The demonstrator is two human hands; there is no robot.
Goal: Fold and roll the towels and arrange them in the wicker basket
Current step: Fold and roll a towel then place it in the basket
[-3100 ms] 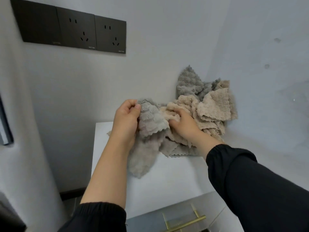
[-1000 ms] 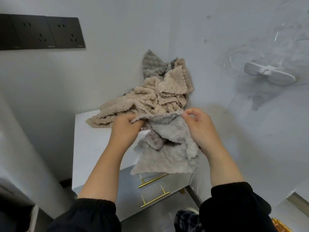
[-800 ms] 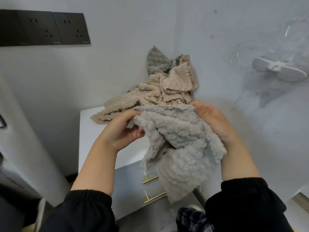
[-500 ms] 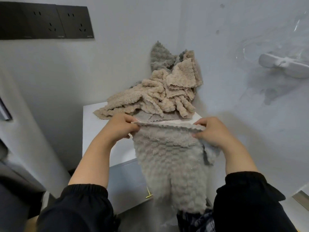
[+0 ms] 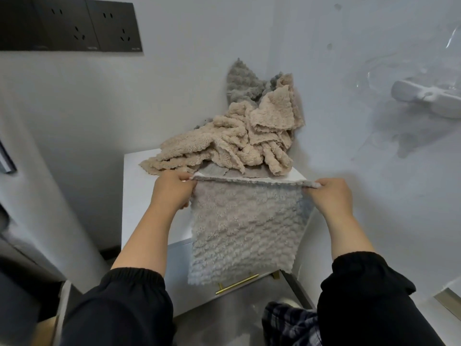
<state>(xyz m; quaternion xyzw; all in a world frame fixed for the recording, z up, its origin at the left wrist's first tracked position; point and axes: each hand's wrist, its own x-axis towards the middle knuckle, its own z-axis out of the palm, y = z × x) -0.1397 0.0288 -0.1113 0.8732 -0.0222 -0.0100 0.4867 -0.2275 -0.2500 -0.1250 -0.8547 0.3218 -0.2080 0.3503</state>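
grey towel [image 5: 245,228] pulled from pile — now spread flat, taut

Cut off at the top-left edge: socket panel [image 5: 74,26]. Hidden behind the hanging towel [image 5: 245,228]: much of the drawer front [image 5: 195,297], part of the brass handle [image 5: 237,283].

The pile of towels [image 5: 224,146] sits at the back of the desk [image 5: 139,196], in the wall corner. In front of it one towel [image 5: 244,231] hangs between the left grip [image 5: 172,191] and the right grip [image 5: 334,196]. The sockets [image 5: 74,23] are on the wall, upper left.
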